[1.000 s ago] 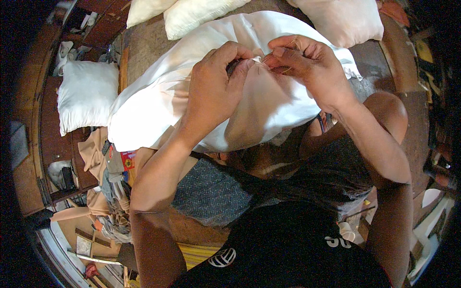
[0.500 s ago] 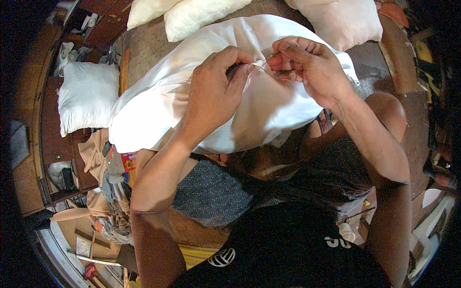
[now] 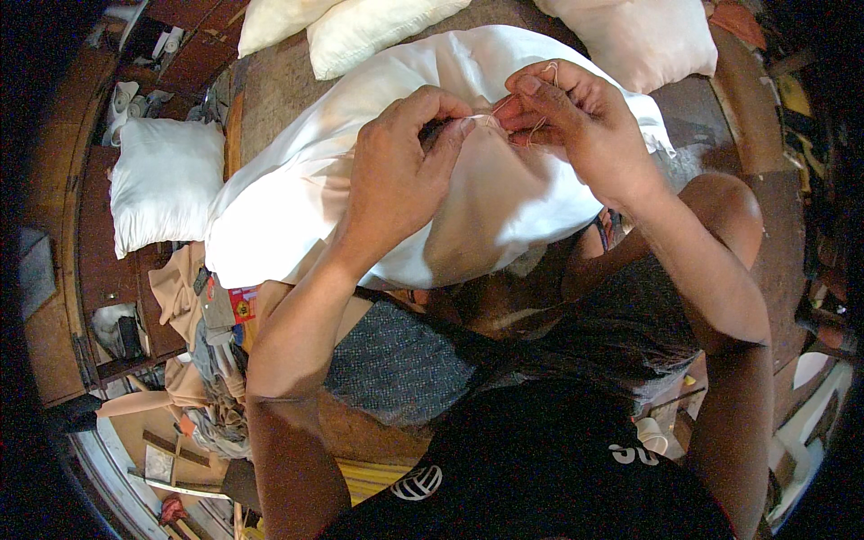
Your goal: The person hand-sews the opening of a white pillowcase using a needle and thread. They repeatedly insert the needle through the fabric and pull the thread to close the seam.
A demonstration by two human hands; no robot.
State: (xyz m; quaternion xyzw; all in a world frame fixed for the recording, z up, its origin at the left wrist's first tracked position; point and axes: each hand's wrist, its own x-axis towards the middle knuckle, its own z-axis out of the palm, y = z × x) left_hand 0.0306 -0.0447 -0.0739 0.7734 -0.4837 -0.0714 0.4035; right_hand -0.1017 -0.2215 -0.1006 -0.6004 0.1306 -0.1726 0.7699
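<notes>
In front of the torso, a large white pillow (image 3: pixel 477 207) is pinched at its edge between the closed thumb and fingers of the left hand (image 3: pixel 405 166). Thin thread (image 3: pixel 555 74) appears to be held in the right hand's (image 3: pixel 589 130) curled, nearly closed fingers.

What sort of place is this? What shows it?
Probably a cluttered home room or small workshop used for sewing: the right hand holds thread at a large white stuffed cover, a white pillow sits at left, and rumpled cloth is heaped below it.
</notes>
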